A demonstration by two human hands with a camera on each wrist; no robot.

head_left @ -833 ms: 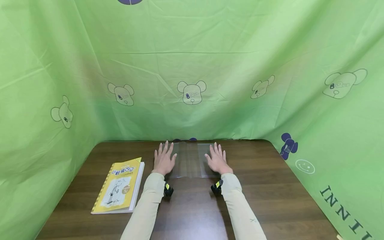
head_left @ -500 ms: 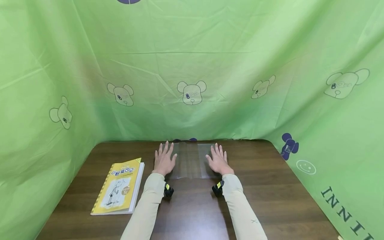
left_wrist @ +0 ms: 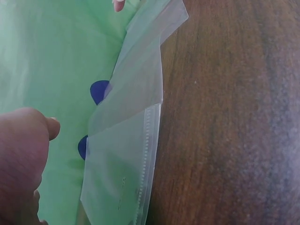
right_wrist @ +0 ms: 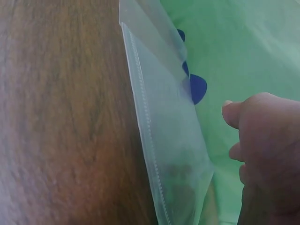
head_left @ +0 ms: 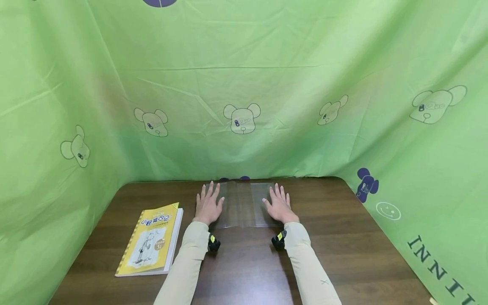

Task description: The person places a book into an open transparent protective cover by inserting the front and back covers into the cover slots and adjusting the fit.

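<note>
A clear plastic book cover (head_left: 240, 207) lies spread out near the far side of the table, a flap with a stitched-looking seam at each end. My left hand (head_left: 208, 207) is over its left end, fingers straight and spread. Over the right end is my right hand (head_left: 280, 208), its fingers also straight. How firmly either palm presses cannot be seen. In the left wrist view the cover (left_wrist: 124, 126) runs beside the thumb, its near edge slightly wavy. The right wrist view shows the other flap (right_wrist: 164, 108) next to the right thumb.
A yellow comic-style book (head_left: 150, 239) with Chinese lettering lies to the left, its front cover lifted slightly. The brown wooden table (head_left: 343, 254) meets a green printed cloth (head_left: 244, 152) at the back and sides.
My right hand has slid slightly to the right over the plastic cover. My left hand stays nearly in place, and the yellow book has not moved on the table.
</note>
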